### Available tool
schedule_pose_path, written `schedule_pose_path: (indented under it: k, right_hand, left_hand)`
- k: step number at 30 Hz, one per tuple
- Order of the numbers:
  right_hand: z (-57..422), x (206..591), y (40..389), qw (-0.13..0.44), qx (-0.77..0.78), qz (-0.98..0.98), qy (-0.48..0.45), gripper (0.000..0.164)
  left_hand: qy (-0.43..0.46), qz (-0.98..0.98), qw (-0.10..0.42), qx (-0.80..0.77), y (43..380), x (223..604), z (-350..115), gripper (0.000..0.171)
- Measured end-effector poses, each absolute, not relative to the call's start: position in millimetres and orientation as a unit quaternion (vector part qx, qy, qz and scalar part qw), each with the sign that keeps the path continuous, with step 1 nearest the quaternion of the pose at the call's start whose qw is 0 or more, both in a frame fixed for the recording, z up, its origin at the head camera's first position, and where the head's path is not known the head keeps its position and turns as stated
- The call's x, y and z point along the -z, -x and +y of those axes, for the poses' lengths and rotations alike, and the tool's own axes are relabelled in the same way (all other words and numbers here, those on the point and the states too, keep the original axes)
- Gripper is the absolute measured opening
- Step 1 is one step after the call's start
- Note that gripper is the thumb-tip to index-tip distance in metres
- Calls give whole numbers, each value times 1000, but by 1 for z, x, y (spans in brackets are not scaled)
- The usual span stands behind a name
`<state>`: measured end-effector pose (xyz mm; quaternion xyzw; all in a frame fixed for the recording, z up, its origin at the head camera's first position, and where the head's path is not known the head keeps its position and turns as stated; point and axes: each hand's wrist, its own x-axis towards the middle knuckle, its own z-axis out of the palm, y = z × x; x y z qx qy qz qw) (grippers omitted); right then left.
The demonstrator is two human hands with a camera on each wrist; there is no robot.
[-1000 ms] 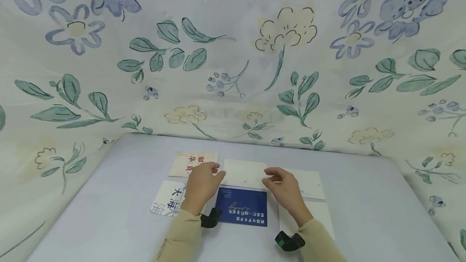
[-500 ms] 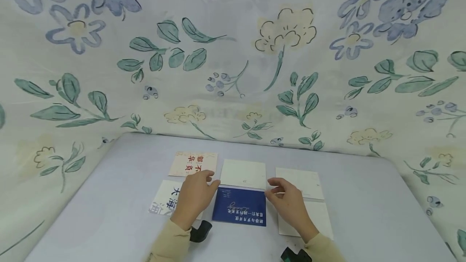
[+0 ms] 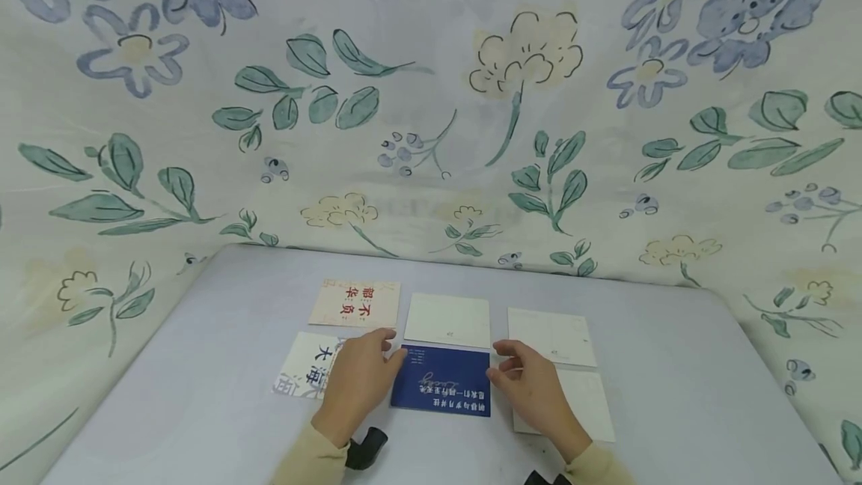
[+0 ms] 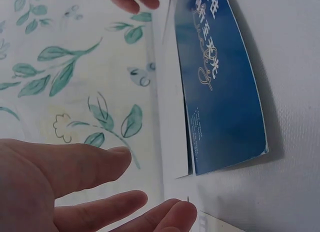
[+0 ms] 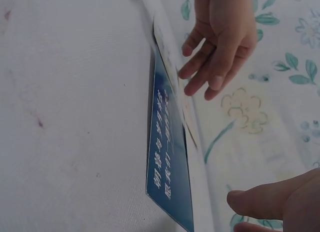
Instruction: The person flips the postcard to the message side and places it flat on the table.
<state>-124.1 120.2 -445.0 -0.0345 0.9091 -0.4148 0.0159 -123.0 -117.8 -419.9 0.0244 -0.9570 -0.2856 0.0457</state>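
A dark blue postcard (image 3: 441, 380) with white writing lies flat on the table between my two hands. Beyond it is a cream card (image 3: 447, 319) with a tiny mark near its lower edge. At the blue card's left side is my left hand (image 3: 360, 376), fingers loosely bent with nothing in them; the left wrist view shows its thumb (image 4: 95, 167) apart from the fingers. My right hand (image 3: 532, 388) hovers by the card's right edge, relaxed and holding nothing. Beneath the left hand, a white card with blue writing (image 3: 303, 373) is partly covered.
A card with red writing (image 3: 357, 302) lies at the back left. On the right are two more cream cards, one farther back (image 3: 552, 335) and a nearer one (image 3: 592, 403) partly under the right hand. A floral cloth (image 3: 431, 96) hangs behind the table (image 3: 673, 395).
Both hands have drawn back toward the body, from beside the cream middle card to beside the blue one. The cards have stayed in place.
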Motion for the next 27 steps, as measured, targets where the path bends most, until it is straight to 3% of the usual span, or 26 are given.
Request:
schedule_pose_path:
  k: [11,27]
  right_hand:
    - [117,448,119,25,376,926,42,40]
    - [114,448,117,39,386,919,75,37]
  left_hand:
    - [-10,-959,33,280,116,426,-112,35]
    - [8,-968,52,246,111,431,-104,36]
